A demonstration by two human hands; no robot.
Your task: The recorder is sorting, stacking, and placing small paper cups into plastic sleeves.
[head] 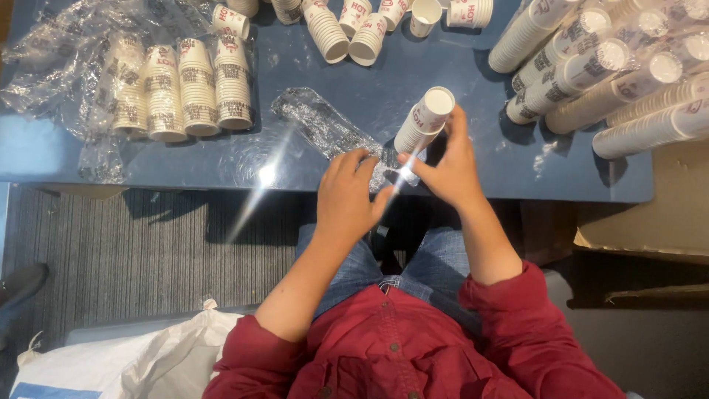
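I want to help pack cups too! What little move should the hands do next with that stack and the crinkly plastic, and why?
Probably slide the short stack of white paper cups deeper into the clear plastic sleeve. The right hand holds the stack tilted, its lower end at the sleeve's mouth, while the left hand pinches the plastic there. Most of the sleeve lies flat on the blue table.

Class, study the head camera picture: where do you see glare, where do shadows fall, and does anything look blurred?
Head view: a bright streak of glare runs across the clear plastic sleeve and the blue table edge; the cup stack in the right hand throws a dark shadow; the left hand looks sharp; cup rows at far right look slightly soft.
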